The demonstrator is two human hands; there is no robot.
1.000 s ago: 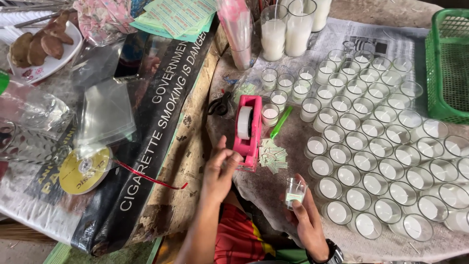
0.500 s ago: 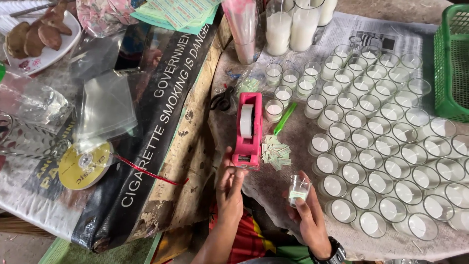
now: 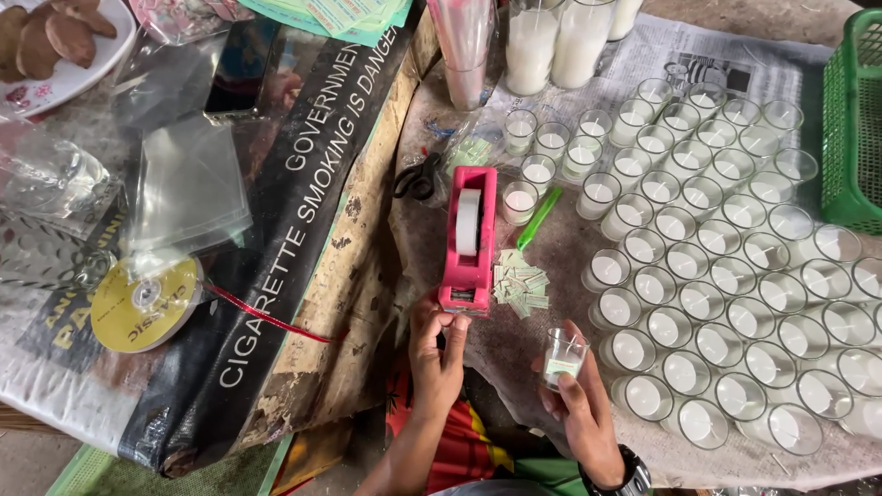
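Observation:
My left hand [image 3: 435,356] pinches the near end of a pink tape dispenser [image 3: 469,241] holding a white tape roll, fingertips at its cutter edge. My right hand [image 3: 582,413] holds a small clear glass candle cup [image 3: 562,356] with white wax and a pale green label on its side. A pile of small pale green paper labels [image 3: 520,281] lies just right of the dispenser. A green pen-like stick [image 3: 538,219] rests beyond the labels.
Several rows of small glass cups of white wax [image 3: 726,257] cover newspaper on the right. Black scissors [image 3: 418,179], tall glasses of white wax [image 3: 554,41], a green basket [image 3: 851,129], a ribbon spool [image 3: 145,303], clear plastic bags [image 3: 188,184] and a plate [image 3: 55,50] lie around.
My left hand has slid in to the dispenser's near end and now pinches at the cutter. My right hand keeps the cup, shifted slightly.

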